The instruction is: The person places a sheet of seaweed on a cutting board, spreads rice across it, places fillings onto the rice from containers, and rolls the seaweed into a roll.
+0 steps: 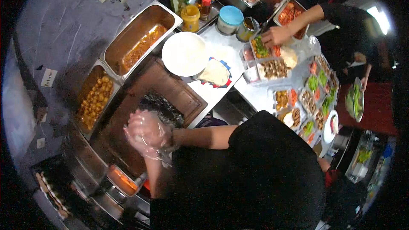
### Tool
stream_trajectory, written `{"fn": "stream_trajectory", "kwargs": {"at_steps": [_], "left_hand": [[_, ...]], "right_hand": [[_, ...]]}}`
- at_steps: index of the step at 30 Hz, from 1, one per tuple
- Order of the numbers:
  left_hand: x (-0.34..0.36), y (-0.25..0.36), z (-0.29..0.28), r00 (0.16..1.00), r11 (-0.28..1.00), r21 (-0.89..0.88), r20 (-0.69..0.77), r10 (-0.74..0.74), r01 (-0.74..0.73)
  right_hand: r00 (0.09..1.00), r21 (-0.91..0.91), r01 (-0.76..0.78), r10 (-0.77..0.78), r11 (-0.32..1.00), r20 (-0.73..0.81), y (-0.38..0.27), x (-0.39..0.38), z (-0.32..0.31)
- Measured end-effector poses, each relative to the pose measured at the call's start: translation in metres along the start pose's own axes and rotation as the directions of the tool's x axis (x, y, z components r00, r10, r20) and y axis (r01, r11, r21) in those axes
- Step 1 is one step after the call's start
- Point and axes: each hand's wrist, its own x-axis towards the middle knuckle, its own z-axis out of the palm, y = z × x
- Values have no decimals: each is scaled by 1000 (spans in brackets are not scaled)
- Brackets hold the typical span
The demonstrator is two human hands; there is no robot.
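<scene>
Dark sheet: black & shiny, prob. a thin sheet, on our brown board, near our hands; nothing laid on the part we can see, so we'd judge this piece barely begun, w/ most left to do.
Gloved hands: our L & R hands are pressed tog. over the board in clear plastic, fingers bent; they overlap, so we can't tell if sth is held b/w them.
Clear trays: off to our R, several look filled w/ greens, brown slices & red pcs; a co-worker's hand is at the nearest, so we'd call that side well along, maybe not finished.
Deep metal pan: reddish-brown saucy food, low in the pan, approx. bottom only.
2nd metal pan: small round golden-brown pcs, plenty left.
Small pan: orange strips, near us.
White bowl: pale inside; can't tell contents.
Blue-lidded tub: closed, pale contents, beside a yellow jar.
</scene>
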Motion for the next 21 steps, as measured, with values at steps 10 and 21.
{"fn": "stream_trajectory", "kwargs": {"at_steps": [10, 21], "left_hand": [[-54, 61, -81, 983, 973, 169, -121, -139, 159], [-42, 80, -94, 907, 867, 268, -111, -406, 421]], "right_hand": [[961, 182, 265, -276, 947, 37, -5, -75, 80], [874, 348, -456, 338, 819, 348, -11, -54, 46]]}}
